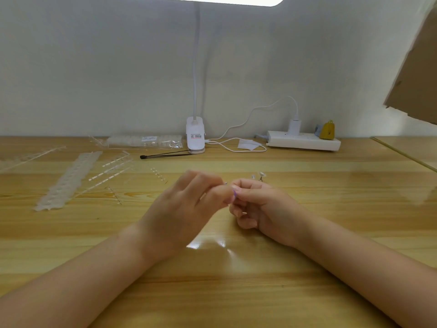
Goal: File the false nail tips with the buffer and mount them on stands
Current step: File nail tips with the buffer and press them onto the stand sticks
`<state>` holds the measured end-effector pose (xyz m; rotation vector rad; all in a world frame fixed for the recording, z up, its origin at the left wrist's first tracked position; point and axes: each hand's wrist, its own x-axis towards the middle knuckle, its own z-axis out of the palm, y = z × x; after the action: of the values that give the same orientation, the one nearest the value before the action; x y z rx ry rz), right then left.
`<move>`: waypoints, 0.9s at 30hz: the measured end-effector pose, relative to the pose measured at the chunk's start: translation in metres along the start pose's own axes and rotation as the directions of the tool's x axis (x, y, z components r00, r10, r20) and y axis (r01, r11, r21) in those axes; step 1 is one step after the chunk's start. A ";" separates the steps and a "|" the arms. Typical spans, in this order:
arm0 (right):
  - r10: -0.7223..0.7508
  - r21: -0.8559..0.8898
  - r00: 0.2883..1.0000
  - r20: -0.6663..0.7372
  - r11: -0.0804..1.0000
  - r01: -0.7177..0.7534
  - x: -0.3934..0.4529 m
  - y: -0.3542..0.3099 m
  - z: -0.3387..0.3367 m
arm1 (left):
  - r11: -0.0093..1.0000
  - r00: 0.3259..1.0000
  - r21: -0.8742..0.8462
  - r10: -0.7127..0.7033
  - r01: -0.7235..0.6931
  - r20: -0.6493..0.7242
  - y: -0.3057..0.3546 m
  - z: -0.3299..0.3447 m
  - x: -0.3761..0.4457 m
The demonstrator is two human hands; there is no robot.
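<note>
Progress: two small stands [257, 176] sit upright on the worktop [236, 292] just beyond the right hand, each seeming to carry a clear tip, so at least a couple of nails look mounted. Many more remain to do, judging by the stock on the left.

Remaining stock: a long strip of clear nail tips [68, 178] lies at the left of the worktop, with clear sprue bars [113, 170] beside it and a bag of tips [144, 141] at the back by the wall.

Step in hand: a tip appears to be under filing or being readied for its stand, the two hands meeting at mid-worktop.

Left hand [186, 209]: fingers curled inward, thumb and forefinger pinching toward the meeting point. It seems to hold a small clear nail tip, though the piece is too small and blurred to be sure.

Right hand [257, 204]: fingers curled tightly, pinching a small purple object [234, 193] at the fingertips, probably the buffer, of which only a sliver shows.

Contact: the fingertips of both hands touch or nearly touch, raised just above the worktop, forearms resting on it.

Other things: a white clip lamp [195, 136] stands at the back, a black thin tool [165, 155] lies by its base, and a white power strip [303, 140] sits to the right with a cable [236, 145] running to the lamp.
</note>
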<state>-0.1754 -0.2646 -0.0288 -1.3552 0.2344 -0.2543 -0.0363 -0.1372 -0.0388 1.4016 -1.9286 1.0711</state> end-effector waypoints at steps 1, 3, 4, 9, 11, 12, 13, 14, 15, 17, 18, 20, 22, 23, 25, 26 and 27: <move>0.012 0.015 1.000 -0.008 1.000 -0.012 0.000 -0.001 -0.001 | 0.999 1.000 0.014 -0.029 0.029 -0.002 -0.003 -0.001 -0.001; 0.022 0.027 1.000 -0.005 0.999 -0.022 0.001 -0.001 -0.002 | 0.998 0.998 0.016 -0.062 0.063 -0.026 -0.006 -0.003 -0.002; 0.019 0.020 1.000 0.006 1.000 -0.019 0.001 0.000 -0.001 | 0.999 0.998 0.008 -0.051 0.051 -0.043 -0.004 -0.003 -0.001; 0.009 0.004 1.000 0.030 1.000 -0.009 0.001 0.000 -0.001 | 0.999 0.999 0.004 0.045 -0.045 -0.020 0.003 0.001 0.001; 0.015 0.048 1.000 -0.013 0.999 -0.014 0.001 0.000 -0.001 | 0.999 1.000 0.031 -0.027 0.027 -0.007 -0.006 -0.002 -0.002; 0.010 0.056 0.999 -0.033 0.998 -0.008 0.001 0.000 -0.001 | 0.998 0.998 0.025 -0.058 0.059 -0.017 -0.009 -0.003 -0.003; -0.002 0.051 0.999 -0.045 0.999 0.004 0.001 0.001 -0.001 | 0.998 0.997 0.011 -0.068 0.069 -0.037 -0.009 -0.004 -0.003; -0.017 0.038 0.999 -0.048 0.999 0.019 0.001 0.002 0.000 | 0.999 0.997 -0.004 -0.052 0.052 -0.059 -0.006 -0.004 -0.002; -0.033 0.024 0.998 -0.044 0.999 0.034 0.000 0.002 0.001 | 1.000 0.997 -0.016 -0.017 0.015 -0.069 -0.001 -0.002 -0.001; -0.053 0.011 0.998 -0.036 0.999 0.053 -0.001 0.002 0.002 | 0.999 0.998 -0.020 0.038 -0.040 -0.053 0.006 0.002 0.001; -0.058 0.018 0.998 -0.038 0.998 0.059 -0.001 0.002 0.002 | 0.999 0.999 -0.014 0.030 -0.030 -0.032 0.005 0.002 0.001; -0.064 0.055 0.996 -0.062 0.996 0.068 -0.001 0.001 0.002 | 0.997 0.997 -0.015 -0.081 0.081 -0.005 -0.002 -0.001 0.000; -0.072 0.058 0.994 -0.087 0.995 0.077 0.000 0.002 0.002 | 0.973 0.975 -0.078 -0.221 0.219 -0.018 -0.007 -0.005 0.000; -0.078 0.044 0.993 -0.091 0.996 0.083 0.000 0.003 0.002 | 0.962 0.968 -0.128 -0.248 0.242 -0.035 -0.006 -0.006 0.001; -0.089 0.018 0.992 -0.085 0.996 0.091 0.000 0.004 0.002 | 0.960 0.978 -0.204 -0.204 0.190 -0.052 0.003 -0.006 0.006; -0.092 0.012 0.993 -0.079 0.996 0.093 0.000 0.005 0.003 | 0.966 0.986 -0.212 -0.163 0.151 -0.039 0.007 -0.004 0.007; -0.093 0.011 0.993 -0.073 0.995 0.094 0.000 0.005 0.002 | 0.969 0.990 -0.207 -0.140 0.135 -0.009 0.009 -0.002 0.007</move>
<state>-0.1744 -0.2616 -0.0328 -1.3457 0.2290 -0.3834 -0.0475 -0.1377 -0.0354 1.3780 -1.8375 0.7956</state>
